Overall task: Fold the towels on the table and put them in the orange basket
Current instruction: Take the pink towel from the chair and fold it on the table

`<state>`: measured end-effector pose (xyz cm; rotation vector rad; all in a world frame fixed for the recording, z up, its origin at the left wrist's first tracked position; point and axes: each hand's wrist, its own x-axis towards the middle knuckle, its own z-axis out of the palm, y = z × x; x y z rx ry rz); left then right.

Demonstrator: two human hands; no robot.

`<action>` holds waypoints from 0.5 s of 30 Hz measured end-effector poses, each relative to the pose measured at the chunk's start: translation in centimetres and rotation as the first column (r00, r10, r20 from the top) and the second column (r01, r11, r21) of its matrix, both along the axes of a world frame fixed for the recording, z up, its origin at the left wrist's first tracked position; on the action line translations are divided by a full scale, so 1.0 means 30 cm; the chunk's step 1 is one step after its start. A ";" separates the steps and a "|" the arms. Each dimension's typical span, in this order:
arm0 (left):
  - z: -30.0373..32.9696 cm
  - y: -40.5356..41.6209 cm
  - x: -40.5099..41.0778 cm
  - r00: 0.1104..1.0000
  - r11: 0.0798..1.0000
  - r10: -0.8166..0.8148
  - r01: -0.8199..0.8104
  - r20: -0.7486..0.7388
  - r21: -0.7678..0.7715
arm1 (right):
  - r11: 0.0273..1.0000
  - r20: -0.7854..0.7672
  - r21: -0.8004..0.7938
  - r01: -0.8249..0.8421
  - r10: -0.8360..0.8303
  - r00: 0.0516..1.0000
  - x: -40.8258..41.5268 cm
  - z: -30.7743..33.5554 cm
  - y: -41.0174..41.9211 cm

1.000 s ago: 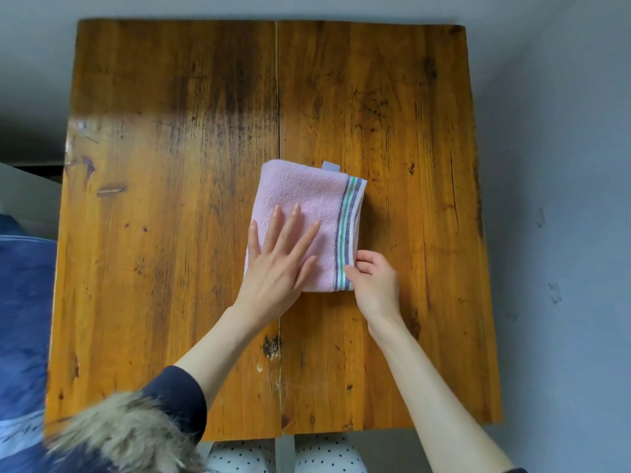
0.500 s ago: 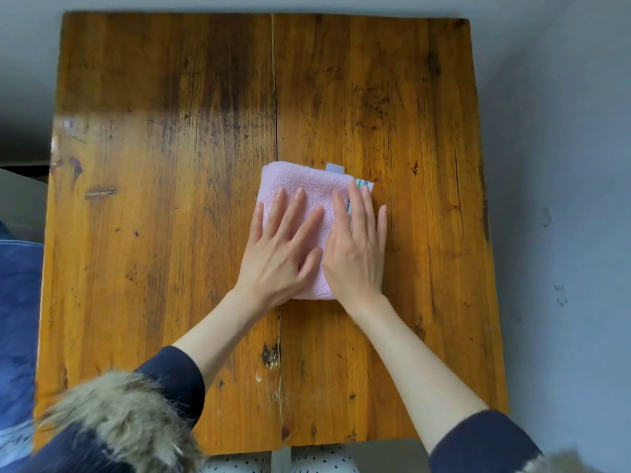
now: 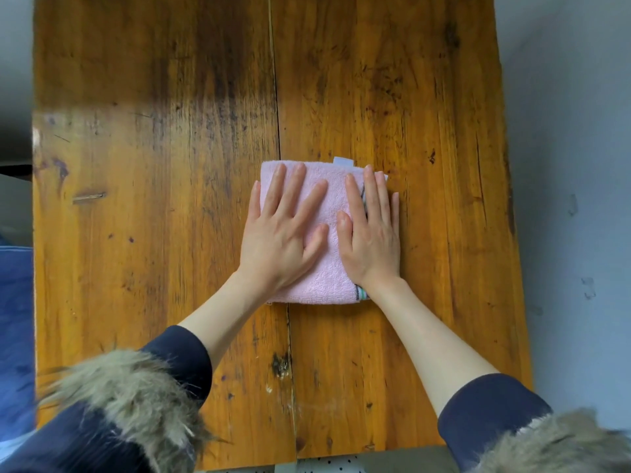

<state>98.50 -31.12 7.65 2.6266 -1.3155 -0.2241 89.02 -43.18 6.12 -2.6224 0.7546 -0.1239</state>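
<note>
A pink towel [image 3: 333, 206], folded into a small rectangle, lies at the middle of the wooden table [image 3: 153, 199]. Its striped border runs along the right side, mostly hidden under my right hand, and a small white label pokes out at its far edge. My left hand [image 3: 280, 233] lies flat on the towel's left half, fingers spread and straight. My right hand [image 3: 372, 233] lies flat on the right half, fingers straight and together. Both palms press down on it. No orange basket is in view.
The table's right edge borders a grey-blue floor [image 3: 573, 165]. Blue fabric [image 3: 15, 319] shows beyond the left edge. A seam runs down the table's middle. Dark sleeves with fur trim fill the bottom corners.
My right hand went from pinching the towel's near right corner to lying flat on its right half. Both hands now sit farther apart on the towel. The view has tilted closer.
</note>
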 end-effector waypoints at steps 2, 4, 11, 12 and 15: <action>-0.001 -0.001 0.003 1.000 1.000 -0.002 0.001 0.004 0.019 | 1.000 -0.019 -0.006 -0.001 0.000 1.000 0.000 0.001 0.000; 0.006 0.001 0.001 1.000 0.999 -0.004 0.004 -0.007 0.052 | 1.000 -0.059 -0.010 -0.006 0.005 0.998 -0.002 0.012 0.003; 0.060 0.004 -0.011 0.987 0.998 0.015 -0.006 -0.159 0.061 | 0.981 -0.011 0.193 -0.006 0.008 1.000 -0.001 0.090 -0.009; 0.070 0.017 -0.013 0.979 0.999 0.045 -0.045 -0.200 0.007 | 0.969 0.075 0.245 0.041 -0.061 0.995 -0.012 0.108 -0.003; 0.094 0.082 -0.019 0.953 0.966 0.198 -0.230 -0.228 -0.121 | 0.923 0.199 0.309 0.231 -0.301 0.933 -0.069 0.144 0.024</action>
